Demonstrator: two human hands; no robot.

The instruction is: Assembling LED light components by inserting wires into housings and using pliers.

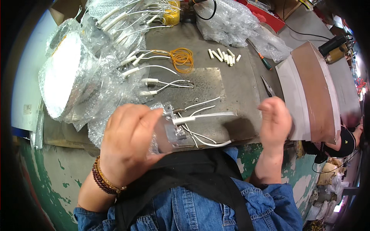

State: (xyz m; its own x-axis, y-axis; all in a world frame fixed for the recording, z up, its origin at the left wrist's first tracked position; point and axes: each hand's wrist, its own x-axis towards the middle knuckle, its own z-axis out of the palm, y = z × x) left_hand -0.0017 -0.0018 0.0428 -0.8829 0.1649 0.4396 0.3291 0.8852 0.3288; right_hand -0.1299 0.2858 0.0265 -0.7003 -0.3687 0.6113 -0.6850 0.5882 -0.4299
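My left hand (129, 144) is closed around a small clear-wrapped metal part (169, 131) with white sleeved wires (204, 114) sticking out to the right over the bench edge. My right hand (274, 121) hovers to the right of those wires, fingers loosely curled and apart, holding nothing I can see. Both hands are above the front edge of a grey metal bench top (231, 82). A beaded bracelet (104, 179) circles my left wrist.
Bubble-wrapped round parts (63, 73) lie at left, more sleeved wire pieces (150, 69) and orange rubber bands (182, 58) behind. Short white tubes (224, 56), a screwdriver (262, 57) and pliers (268, 86) lie at right, beside a brown curved panel (312, 88). Another person (343, 142) sits far right.
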